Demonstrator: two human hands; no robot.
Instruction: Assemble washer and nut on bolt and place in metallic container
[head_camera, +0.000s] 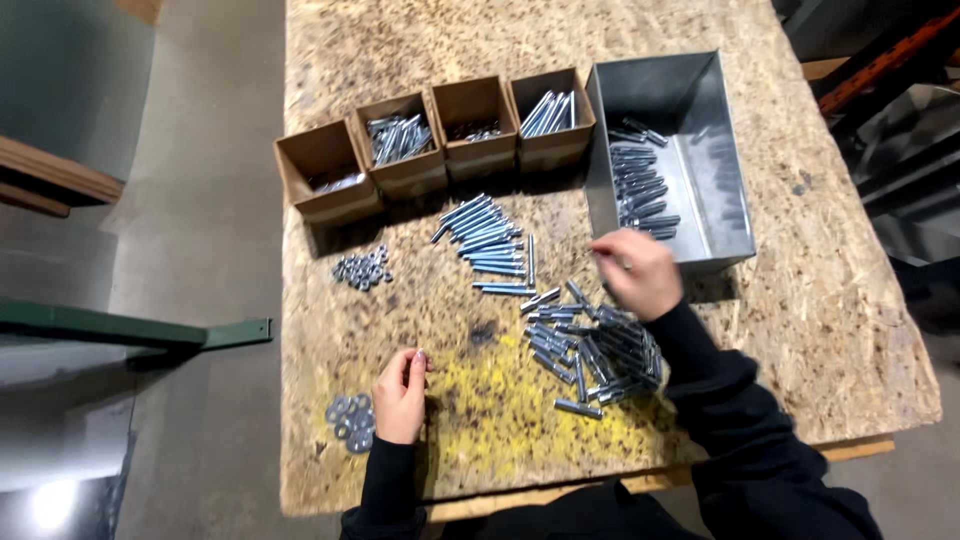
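Chipboard table on grey concrete floor; left hand loosely curled, right hand blurred, grip unclear.

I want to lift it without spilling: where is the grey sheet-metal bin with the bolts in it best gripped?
Probably by its two long side walls, from above, one hand per side. The grey sheet-metal bin is open-topped with straight upright walls. The silver bolts lie along its left side, so that side likely weighs more. The right hand hovers at its near corner; the left hand is farther off, by the flat washers.
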